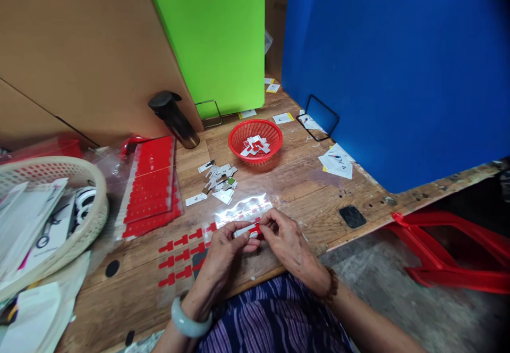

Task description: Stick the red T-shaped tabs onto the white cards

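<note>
A small white strip with a red sticker tab (249, 230) is pinched between both hands at the near edge of the worn wooden table (303, 183).

The strip is clamped at its left end by the left hand (225, 246) and at its red end by the fingertips of the right hand (285, 236), just above a clear plastic sheet of red stickers (187, 244). A loose pile of small white and grey strips (217, 180) is seen beyond the hands, and further back a round red plastic basket (255, 139) holding finished pieces. A stack of red sticker sheets (151, 185) is laid to the left, beside a cream woven basket (85, 225).
</note>
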A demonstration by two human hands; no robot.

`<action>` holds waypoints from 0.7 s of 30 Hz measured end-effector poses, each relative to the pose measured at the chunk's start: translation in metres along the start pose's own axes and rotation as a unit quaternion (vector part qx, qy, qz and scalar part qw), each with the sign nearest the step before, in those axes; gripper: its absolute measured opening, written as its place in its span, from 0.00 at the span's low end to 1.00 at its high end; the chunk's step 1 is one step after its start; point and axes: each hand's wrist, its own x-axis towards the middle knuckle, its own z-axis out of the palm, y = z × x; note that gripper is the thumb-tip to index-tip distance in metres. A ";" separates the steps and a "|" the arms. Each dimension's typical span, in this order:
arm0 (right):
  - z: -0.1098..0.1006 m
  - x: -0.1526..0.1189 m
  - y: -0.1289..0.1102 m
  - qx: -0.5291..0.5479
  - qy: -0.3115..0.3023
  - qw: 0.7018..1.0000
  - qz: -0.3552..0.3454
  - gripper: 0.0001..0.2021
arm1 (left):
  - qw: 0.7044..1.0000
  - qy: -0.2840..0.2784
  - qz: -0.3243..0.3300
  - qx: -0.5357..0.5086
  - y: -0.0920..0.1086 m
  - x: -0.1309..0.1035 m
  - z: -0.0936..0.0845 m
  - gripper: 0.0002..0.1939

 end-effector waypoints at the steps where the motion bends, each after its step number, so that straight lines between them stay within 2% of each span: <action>1: 0.000 0.000 0.000 -0.007 0.001 1.000 -0.002 0.06 | 1.000 0.002 -0.001 -0.003 0.000 0.000 0.001 0.18; 9: 0.000 0.002 -0.006 -0.025 -0.005 1.000 0.015 0.06 | 1.000 0.016 0.001 0.012 0.000 0.000 0.001 0.16; 21: 0.007 0.001 0.001 0.014 0.008 1.000 0.026 0.06 | 1.000 0.010 0.011 0.027 0.002 0.000 -0.003 0.17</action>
